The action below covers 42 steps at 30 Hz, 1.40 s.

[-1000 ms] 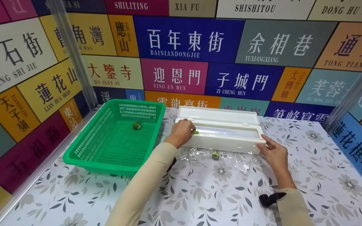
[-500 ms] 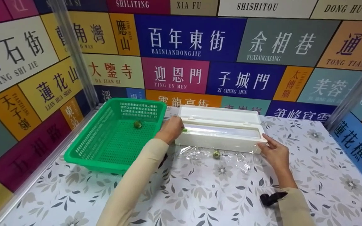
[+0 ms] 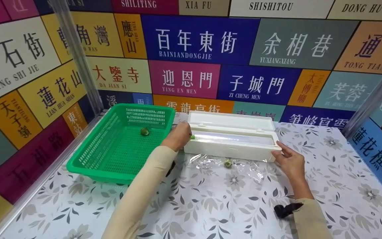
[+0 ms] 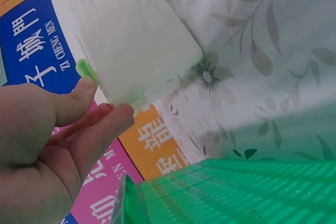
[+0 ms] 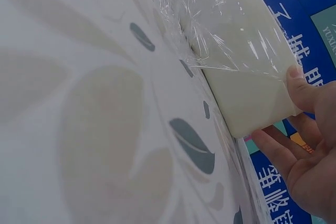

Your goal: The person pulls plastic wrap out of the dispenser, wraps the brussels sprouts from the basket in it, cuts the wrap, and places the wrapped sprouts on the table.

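Note:
A long white cling film dispenser lies on the table with its lid raised at the back. Clear cling film hangs over its front onto the tablecloth, and a small round green-brown fruit or vegetable sits there. At the dispenser's left end, my left hand has its thumb on the small green slide cutter, fingers against the end wall. My right hand grips the opposite end, thumb at the front edge and fingers at the end and underside.
Left of the dispenser stands a green plastic basket with another small round green-brown piece inside. Close behind the table rises a wall of coloured name panels. A floral cloth covers the table.
My left hand has slid leftward along the dispenser with the green cutter, reaching its left end. My right hand has stayed at the right end. The film and the round pieces look unmoved.

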Available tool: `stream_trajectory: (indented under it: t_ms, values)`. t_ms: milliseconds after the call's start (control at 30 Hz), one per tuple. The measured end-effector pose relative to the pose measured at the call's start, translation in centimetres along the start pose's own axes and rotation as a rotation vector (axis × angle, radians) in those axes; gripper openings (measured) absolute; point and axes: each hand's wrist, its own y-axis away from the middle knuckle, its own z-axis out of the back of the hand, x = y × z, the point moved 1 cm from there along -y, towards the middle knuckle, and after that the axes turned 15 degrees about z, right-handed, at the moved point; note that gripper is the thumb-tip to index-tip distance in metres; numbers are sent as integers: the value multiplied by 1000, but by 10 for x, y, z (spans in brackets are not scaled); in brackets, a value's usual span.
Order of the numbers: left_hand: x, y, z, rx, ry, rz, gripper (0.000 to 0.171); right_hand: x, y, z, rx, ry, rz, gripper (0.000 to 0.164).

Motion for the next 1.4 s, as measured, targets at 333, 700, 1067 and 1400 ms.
stream_trajectory:
  t_ms: [333, 700, 1067, 1400]
  values:
    - [3, -1, 5, -16, -37, -24, 17, 0, 0, 2, 0, 1, -16, 50]
    - [13, -1, 3, -9, -35, -20, 19, -2, 0, 3, 8, 21, -20, 51]
    - [6, 3, 4, -41, -34, 23, 19, -1, -1, 2, -14, -7, 0, 49]
    - [-8, 14, 3, -175, -16, -63, 12, 9, -2, 7, 106, -3, -44, 57]
